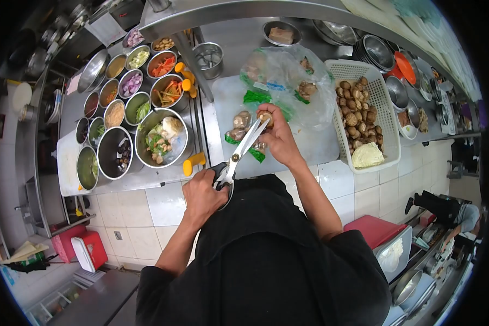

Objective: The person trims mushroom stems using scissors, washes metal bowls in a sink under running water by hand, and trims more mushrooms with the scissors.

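My left hand is closed around the dark handles of a pair of scissors. The blades point away from me, slightly apart, with their tips at a brown mushroom. That mushroom is pinched between the thumb and fingers of my right hand. Beneath both hands lies a white cutting board. Small clear packs of mushrooms with green tape sit just left of my right hand. Beyond it spreads a crumpled clear plastic bag with a few mushroom pieces in it.
A white perforated basket on the right holds many mushrooms and a pale cabbage piece. Steel pots of cut vegetables crowd the left counter, near yellow handles. An overhead shelf crosses the far side. Another person is at far right.
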A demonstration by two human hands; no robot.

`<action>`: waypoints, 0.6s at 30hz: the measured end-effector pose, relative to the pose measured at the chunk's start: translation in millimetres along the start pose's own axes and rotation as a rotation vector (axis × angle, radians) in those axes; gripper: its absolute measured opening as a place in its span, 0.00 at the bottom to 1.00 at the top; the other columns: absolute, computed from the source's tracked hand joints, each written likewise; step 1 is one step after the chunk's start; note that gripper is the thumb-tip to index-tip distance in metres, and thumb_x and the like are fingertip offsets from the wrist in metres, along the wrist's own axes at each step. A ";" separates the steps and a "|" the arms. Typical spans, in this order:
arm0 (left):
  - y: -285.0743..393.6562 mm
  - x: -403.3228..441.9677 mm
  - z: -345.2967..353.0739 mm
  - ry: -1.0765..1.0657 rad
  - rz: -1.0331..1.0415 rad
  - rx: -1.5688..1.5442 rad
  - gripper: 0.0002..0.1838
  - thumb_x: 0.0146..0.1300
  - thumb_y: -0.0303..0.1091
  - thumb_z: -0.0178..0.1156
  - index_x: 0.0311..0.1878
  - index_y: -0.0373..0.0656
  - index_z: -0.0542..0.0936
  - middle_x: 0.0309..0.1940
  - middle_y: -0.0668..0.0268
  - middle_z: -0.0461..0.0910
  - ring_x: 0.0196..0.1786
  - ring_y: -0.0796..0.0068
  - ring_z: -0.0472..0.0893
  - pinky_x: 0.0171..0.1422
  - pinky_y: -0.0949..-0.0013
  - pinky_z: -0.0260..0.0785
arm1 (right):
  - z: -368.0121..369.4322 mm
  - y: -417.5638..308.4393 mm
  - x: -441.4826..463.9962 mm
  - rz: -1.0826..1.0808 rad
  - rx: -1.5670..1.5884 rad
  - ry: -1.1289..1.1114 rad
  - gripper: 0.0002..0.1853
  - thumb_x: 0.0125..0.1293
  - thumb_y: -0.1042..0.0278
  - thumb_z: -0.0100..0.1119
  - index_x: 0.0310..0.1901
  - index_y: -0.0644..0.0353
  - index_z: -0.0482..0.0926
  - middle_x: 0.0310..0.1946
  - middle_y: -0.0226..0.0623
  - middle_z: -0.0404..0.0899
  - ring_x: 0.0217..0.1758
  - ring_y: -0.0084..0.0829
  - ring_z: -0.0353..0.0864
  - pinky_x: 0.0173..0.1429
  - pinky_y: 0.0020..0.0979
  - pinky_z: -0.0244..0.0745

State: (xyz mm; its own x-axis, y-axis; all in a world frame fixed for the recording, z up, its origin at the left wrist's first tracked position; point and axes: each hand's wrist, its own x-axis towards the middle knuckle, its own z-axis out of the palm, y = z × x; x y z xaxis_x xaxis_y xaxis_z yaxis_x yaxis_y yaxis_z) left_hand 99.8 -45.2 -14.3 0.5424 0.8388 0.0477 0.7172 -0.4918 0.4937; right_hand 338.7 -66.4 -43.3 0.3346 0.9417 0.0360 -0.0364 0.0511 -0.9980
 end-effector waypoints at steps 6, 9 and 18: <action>-2.9 3.7 -4.4 -0.010 0.005 0.012 0.12 0.42 0.33 0.66 0.29 0.36 0.79 0.28 0.53 0.80 0.32 0.47 0.80 0.36 0.52 0.72 | 12.5 -10.2 0.5 -0.119 -0.350 0.045 0.19 0.66 0.77 0.51 0.59 0.61 0.66 0.49 0.40 0.71 0.45 0.33 0.74 0.51 0.31 0.71; -10.6 2.3 -1.0 -0.040 -0.001 -0.026 0.10 0.42 0.31 0.66 0.26 0.35 0.77 0.26 0.52 0.79 0.30 0.46 0.80 0.35 0.53 0.72 | 13.5 -12.5 4.3 -0.170 -0.392 0.036 0.15 0.72 0.71 0.50 0.57 0.62 0.68 0.51 0.47 0.72 0.48 0.42 0.76 0.51 0.36 0.71; -39.6 -19.6 16.2 -0.022 -0.054 -0.168 0.11 0.45 0.31 0.67 0.23 0.36 0.75 0.24 0.50 0.78 0.29 0.45 0.79 0.34 0.51 0.71 | 30.0 -30.3 40.9 -0.265 -0.484 0.165 0.13 0.72 0.63 0.54 0.49 0.64 0.75 0.35 0.42 0.79 0.35 0.39 0.81 0.41 0.36 0.74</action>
State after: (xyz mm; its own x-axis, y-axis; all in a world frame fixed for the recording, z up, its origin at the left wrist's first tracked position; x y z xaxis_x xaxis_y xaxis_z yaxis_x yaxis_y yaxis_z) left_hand 67.9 -46.0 -48.8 0.5159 0.8567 -0.0015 0.6637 -0.3985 0.6330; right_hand 325.3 -19.4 -10.1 0.4177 0.8509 0.3187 0.4907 0.0839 -0.8673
